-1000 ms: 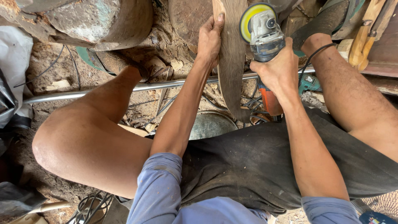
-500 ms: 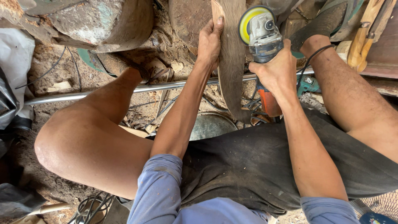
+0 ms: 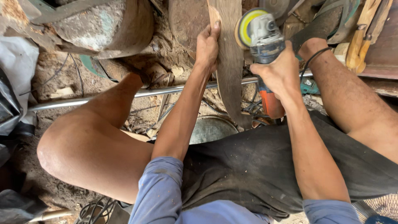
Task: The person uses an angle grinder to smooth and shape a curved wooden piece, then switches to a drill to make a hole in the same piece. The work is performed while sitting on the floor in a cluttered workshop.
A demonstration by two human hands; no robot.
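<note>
My left hand [image 3: 207, 46] grips the left edge of a long, narrow wooden piece [image 3: 230, 62] that stands upright between my knees. My right hand [image 3: 278, 74] is wrapped around the body of an angle grinder [image 3: 261, 35] with an orange handle end [image 3: 271, 103]. Its yellow-green disc [image 3: 245, 25] touches the right edge of the wooden piece near the top. A black cable [image 3: 313, 58] runs from the grinder over my right leg.
A metal rod [image 3: 124, 95] lies across the ground under my arms. A large stone block [image 3: 103, 25] sits at upper left, wooden handles [image 3: 365, 29] at upper right, a round metal lid [image 3: 211, 130] below, and tangled wires [image 3: 93, 209] near my left knee.
The grinder and my right hand have shifted slightly left and down along the wood's edge. My left hand keeps its grip on the wooden piece.
</note>
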